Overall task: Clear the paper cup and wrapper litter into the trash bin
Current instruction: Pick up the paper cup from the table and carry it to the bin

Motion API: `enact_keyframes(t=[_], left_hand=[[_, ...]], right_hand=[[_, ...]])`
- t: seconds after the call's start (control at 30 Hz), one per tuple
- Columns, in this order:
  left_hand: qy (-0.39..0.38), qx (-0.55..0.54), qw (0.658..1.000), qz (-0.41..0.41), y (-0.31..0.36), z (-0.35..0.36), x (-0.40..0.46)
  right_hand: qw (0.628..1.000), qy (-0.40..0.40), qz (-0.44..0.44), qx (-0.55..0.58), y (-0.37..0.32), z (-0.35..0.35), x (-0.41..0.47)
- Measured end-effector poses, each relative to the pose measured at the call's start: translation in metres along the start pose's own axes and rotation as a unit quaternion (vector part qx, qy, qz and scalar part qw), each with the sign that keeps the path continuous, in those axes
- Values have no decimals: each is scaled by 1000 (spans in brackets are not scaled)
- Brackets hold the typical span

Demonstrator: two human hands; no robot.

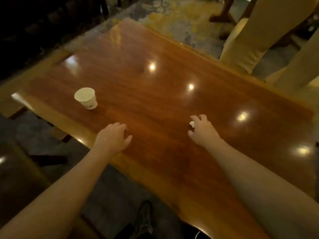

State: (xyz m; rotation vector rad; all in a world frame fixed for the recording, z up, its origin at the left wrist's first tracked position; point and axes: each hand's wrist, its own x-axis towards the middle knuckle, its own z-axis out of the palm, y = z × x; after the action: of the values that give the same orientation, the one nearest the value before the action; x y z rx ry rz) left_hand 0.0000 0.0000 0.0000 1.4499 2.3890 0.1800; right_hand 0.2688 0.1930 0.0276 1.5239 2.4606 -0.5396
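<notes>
Both my forearms reach forward over the near edge of the polished wooden worktop, bare to the elbow.

My left hand is palm down near the near-left edge, fingers loosely curled and slightly spread, thumb angled out to the right. It holds nothing; whether the fingertips touch the wood, I cannot tell.

My right hand is further in, palm down, wrist a little raised, fingers arched like a claw. A small white scrap, the wrapper, sits at its left side, between thumb and forefinger. The fingers close narrowly around it, but blur keeps me from saying whether it is gripped or lifted off the surface.

The paper cup stands upright, open mouth up, on the left part of the worktop, well apart from both hands and beyond my left hand. A faint print shows low on its side.

Several bright lamp reflections spot the wood. Pale covered chairs stand past the far right edge. A shoe shows on the dark floor below.
</notes>
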Motion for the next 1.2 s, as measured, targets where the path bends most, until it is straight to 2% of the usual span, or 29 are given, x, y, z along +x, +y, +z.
enact_keyframes(t=[0.13, 0.27, 0.37, 0.47, 0.57, 0.63, 0.73, 0.9, 0.97, 1.07, 1.2], left_hand=[[-39, -2, 999, 4, -9, 11, 16], [-13, -36, 999, -31, -38, 3, 22], [52, -58, 988, -131, -66, -10, 23], [113, -119, 947, -277, -93, -21, 31], [144, -167, 910, -350, -118, -27, 52], [159, -249, 893, -340, -128, -30, 70], [175, -376, 867, -276, -136, -27, 95], [214, -417, 851, -237, -132, -15, 112], [203, -397, 870, -211, -127, -17, 107], [133, -353, 916, -139, -110, -23, 85], [53, -323, 942, -74, -65, -23, 35]], right_hand=[[997, -22, 60, 36, -8, 20, 22], [998, -22, 35, 39, -35, 39, 33], [999, -20, -16, 41, -67, 53, 34], [996, -32, -76, 38, -105, 62, 37], [992, -44, -115, 37, -139, 67, 41], [990, -48, -132, 32, -153, 67, 45], [986, -52, -156, 19, -165, 69, 51], [980, -40, -193, 11, -166, 68, 53], [977, -40, -208, 17, -163, 66, 48], [974, -43, -221, 24, -156, 61, 33], [973, -60, -218, 40, -134, 47, -7]])
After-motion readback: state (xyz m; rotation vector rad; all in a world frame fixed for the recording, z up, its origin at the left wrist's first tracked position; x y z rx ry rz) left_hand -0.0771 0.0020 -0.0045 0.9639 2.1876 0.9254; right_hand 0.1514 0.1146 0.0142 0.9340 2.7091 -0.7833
